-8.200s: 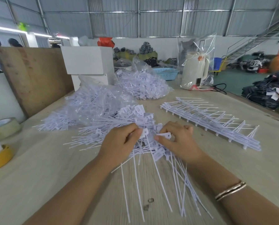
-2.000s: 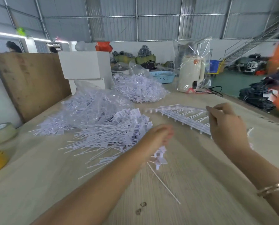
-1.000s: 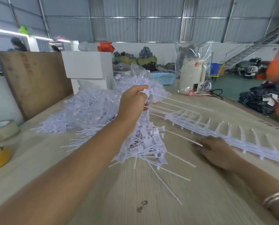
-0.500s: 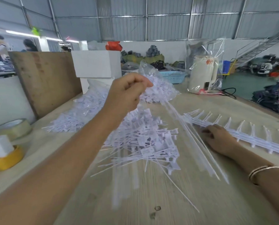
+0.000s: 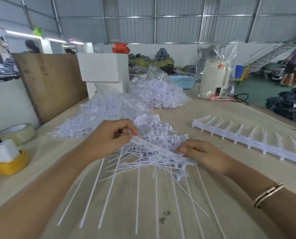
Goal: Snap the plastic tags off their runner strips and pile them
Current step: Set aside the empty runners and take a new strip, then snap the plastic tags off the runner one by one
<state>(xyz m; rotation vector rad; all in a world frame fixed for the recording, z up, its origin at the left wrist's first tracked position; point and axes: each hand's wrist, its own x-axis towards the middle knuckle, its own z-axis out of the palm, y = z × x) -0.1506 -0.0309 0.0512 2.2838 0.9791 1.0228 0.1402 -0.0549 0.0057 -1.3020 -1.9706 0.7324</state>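
Well, far left first: a yellow tape roll [image 5: 7,165] near the table edge, a clear tape roll [image 5: 18,132] just behind it. Moving right, heaps of loose white plastic tags [image 5: 99,116] sprawl across the pale wooden table [image 5: 161,213], some under clear plastic, so plenty looks snapped off already. Centre now: the left hand [image 5: 107,137] hovers low over the nearer pile, fingers curled, pinching the far end of a white runner strip [image 5: 154,147] loaded with tags, their long thin tails fanning toward the near edge. On its right, the right hand [image 5: 202,155] rests low on the pile, fingers bent onto the strip's near end, gripping it. This strip looks unbroken, snapping to come. Far right, a stack of bare-looking white runner strips [image 5: 247,141] lies apart; whether tags remain there, I can't tell.
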